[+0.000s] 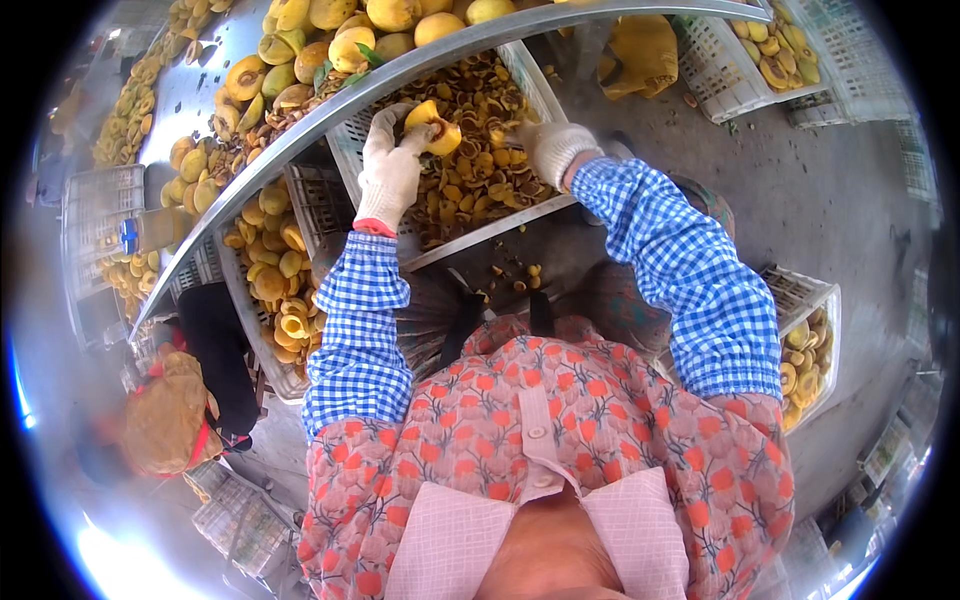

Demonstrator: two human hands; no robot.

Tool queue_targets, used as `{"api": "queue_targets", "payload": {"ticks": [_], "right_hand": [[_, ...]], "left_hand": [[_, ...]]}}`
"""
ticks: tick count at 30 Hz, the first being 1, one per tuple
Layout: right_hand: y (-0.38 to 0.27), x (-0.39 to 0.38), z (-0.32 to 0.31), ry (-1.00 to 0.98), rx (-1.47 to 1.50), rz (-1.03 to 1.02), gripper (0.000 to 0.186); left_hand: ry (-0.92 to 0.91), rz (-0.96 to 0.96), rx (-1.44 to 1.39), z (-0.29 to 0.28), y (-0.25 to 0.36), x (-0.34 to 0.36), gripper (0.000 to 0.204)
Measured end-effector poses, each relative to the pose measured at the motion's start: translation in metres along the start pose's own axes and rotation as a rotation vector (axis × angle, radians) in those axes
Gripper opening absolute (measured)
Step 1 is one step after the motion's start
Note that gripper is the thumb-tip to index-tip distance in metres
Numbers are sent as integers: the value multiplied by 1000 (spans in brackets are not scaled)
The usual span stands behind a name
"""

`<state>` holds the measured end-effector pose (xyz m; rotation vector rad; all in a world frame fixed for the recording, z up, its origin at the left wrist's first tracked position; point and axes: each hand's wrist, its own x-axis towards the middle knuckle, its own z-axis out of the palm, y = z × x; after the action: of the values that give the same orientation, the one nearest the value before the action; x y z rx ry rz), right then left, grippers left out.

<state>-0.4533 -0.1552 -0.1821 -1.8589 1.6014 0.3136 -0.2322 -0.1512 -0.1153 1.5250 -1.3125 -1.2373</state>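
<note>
Over there, fruit (390, 15) lies heaped on the tabletop (186, 100) before the worker. Below its near edge sits a crate (490, 233) of scraps (470, 190); left of that, a fruit-filled box (243, 300). Another filled container (830, 345) stands at the worker's right.

Grey floor (790, 205), shiny metal table (178, 112)

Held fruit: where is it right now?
In the head view, the fruit is at upper centre, in the left hand, over the scrap crate, left of the right hand.
</note>
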Motion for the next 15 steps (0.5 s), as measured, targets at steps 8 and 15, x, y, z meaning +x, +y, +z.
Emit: {"api": "queue_targets", "payload": {"ticks": [8,15], "right_hand": [[4,-20,-7,255,-227,-48,27],[-28,-52,-22,449,204,-388,30]], "left_hand": [[-204,-311,-748,-28,-28,2,32],[-111,-264,-856,-23,-16,-7,27]]}}
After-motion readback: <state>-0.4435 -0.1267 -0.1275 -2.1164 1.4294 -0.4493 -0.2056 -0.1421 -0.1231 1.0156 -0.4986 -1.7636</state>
